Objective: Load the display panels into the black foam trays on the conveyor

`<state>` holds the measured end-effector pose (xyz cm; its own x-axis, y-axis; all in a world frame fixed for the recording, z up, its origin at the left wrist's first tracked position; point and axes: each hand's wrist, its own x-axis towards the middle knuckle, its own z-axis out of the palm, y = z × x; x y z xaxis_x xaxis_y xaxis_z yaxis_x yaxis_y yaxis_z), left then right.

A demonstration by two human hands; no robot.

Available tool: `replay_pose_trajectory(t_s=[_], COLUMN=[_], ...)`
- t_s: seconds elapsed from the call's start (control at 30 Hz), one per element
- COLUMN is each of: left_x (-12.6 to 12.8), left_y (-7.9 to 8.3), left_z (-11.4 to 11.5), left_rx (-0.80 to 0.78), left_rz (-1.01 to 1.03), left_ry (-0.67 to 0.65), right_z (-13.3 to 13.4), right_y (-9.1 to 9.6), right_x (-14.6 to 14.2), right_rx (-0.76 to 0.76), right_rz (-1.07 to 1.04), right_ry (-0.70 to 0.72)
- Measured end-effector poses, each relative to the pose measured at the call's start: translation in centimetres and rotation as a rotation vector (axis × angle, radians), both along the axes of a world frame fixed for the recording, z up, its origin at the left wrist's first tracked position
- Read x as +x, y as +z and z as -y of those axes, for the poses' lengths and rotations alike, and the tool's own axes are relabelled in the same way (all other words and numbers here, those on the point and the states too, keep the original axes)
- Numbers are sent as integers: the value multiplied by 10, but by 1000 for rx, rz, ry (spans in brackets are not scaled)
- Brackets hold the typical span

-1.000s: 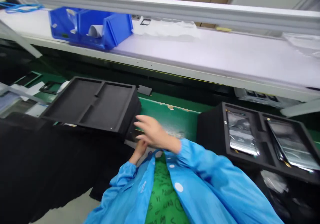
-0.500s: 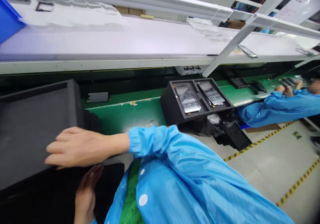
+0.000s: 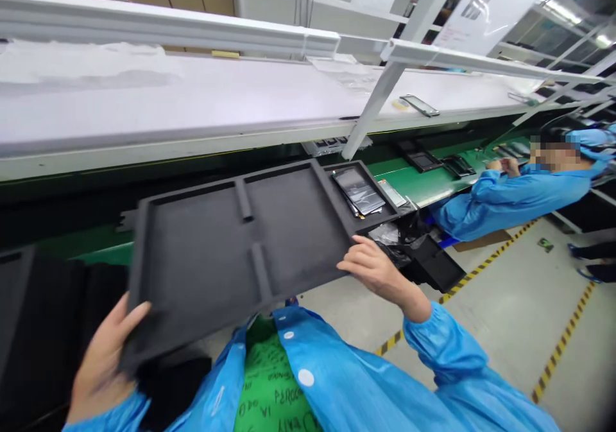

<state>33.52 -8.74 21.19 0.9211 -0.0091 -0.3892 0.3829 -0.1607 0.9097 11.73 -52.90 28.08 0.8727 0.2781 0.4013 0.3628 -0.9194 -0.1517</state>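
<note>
The left hand grips the near left corner of a black foam tray, thumb on top and fingers hidden underneath. The right hand clasps the tray's near right edge, fingers curled on the rim, so the two hands are wide apart and both closed on the same tray. The tray has two shallow compartments split by a ridge, and it is held tilted in the air in front of the chest, above the near edge of the green belt. A dark stack sits just to the left. Past the held tray's right end, a second black tray sits at the belt's near edge and holds glossy panels. Further along the belt, a co-worker in a blue sleeve has both hands on the belt. Above the belt runs a long white shelf, and a flat dark device lies near its front edge.
</note>
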Motion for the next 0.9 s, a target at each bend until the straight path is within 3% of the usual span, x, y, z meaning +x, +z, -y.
replay_pose_trajectory(t_s=[0.1, 0.17, 0.2, 0.23, 0.3, 0.4, 0.5, 0.57, 0.73, 0.9], left_x=[16, 22, 23, 23, 23, 20, 15, 11, 6, 3], left_y=[2, -5, -10, -16, -26, -31, -30, -30, -35, -35], left_z=[123, 202, 235, 261, 293, 303, 300, 303, 312, 311], left_rx=[-241, -264, -202, -128, -29, -64, -120, -95, 42, 120], left_rz=[-57, 60, 123, 166, 205, 171, 157, 189, 228, 252], left_ry=[-200, -264, -267, -272, -291, -343, -364, -358, -318, -302], right_z=[89, 146, 170, 192, 225, 254, 273, 285, 308, 317], right_y=[-7, -18, -25, -32, -46, -63, -77, -86, -94, -88], right_x=[-31, -42, -45, -47, -48, -44, -30, -13, 27, 32], right_rx=[77, 145, 188, 240, 370, 625, 854, 913, 712, 453], right_rz=[23, 21, -3, -45, -175, -283, -190, -136, -151, -207], right_ry=[-290, -462, -529, -575, -608, -596, -689, -754, -789, -806])
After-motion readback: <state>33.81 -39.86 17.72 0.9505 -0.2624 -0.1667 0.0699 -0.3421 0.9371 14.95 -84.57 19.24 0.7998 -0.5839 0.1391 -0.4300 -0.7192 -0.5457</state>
